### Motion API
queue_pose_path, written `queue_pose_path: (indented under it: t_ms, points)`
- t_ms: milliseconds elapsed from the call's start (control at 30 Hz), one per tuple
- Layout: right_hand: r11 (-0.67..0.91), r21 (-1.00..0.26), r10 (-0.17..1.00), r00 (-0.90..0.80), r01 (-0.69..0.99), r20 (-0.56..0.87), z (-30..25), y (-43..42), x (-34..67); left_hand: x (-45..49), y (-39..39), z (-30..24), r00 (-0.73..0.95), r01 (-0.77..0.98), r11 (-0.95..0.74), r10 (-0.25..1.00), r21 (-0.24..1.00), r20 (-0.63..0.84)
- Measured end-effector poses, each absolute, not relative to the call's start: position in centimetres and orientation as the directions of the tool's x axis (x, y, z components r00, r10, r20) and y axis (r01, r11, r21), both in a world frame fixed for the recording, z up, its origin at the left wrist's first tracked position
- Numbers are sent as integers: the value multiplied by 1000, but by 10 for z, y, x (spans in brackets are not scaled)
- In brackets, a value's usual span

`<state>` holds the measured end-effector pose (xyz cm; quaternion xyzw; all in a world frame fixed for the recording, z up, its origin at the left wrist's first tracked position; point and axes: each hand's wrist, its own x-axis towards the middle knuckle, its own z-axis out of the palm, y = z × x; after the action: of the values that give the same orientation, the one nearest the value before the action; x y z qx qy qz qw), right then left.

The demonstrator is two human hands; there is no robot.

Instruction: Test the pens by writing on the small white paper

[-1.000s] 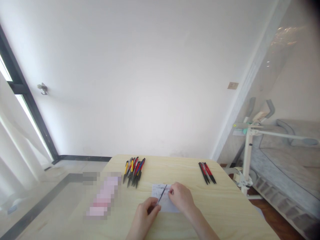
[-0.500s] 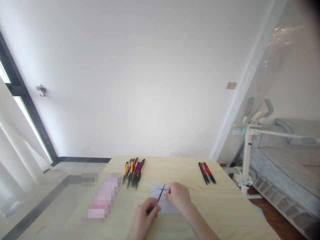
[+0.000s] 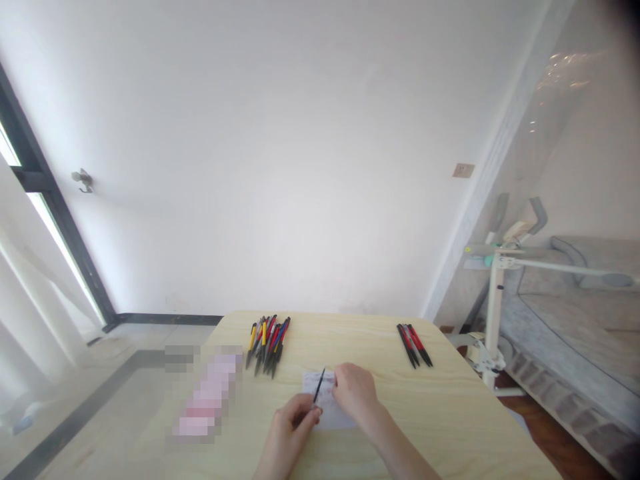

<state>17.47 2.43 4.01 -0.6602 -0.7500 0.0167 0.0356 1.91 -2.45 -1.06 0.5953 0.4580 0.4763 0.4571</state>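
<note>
My left hand (image 3: 291,432) is closed on a thin dark stick (image 3: 319,388), slim like a pen refill, gripping its lower end between thumb and fingers. The stick slants up and away over a small sheet of white paper (image 3: 334,415) with dark scribbles near its top. Curled fingers of my right hand (image 3: 356,390) rest over the right part of the paper, close to the stick but apart from it. Whatever those fingers hold, if anything, is hidden from view.
A pile of pens (image 3: 267,347) with yellow, red, grey and blue barrels lies at the table's back left. Three pens (image 3: 414,345), two of them showing red, lie at the back right. A blurred pink object (image 3: 207,397) is at the left edge of the table (image 3: 425,427).
The dark stick stands slightly steeper, its tip having shifted a little left. My right hand has moved slightly left, and the scribbles at the paper's top show more.
</note>
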Motion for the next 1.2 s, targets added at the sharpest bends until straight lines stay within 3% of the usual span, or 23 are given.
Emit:
queue_pose_path:
  t_ms: [767, 967, 1200]
  points:
    - [240, -10, 971, -240, 971, 7, 49, 29, 164, 17, -25, 0, 113, 67, -212, 973, 975, 204]
    - [233, -70, 972, -231, 970, 38, 52, 27, 170, 17, -25, -1, 125, 73, -179, 978, 981, 169]
    - [239, -224, 971, -229, 945, 69, 54, 27, 175, 17, -26, 1, 108, 92, -174, 981, 980, 164]
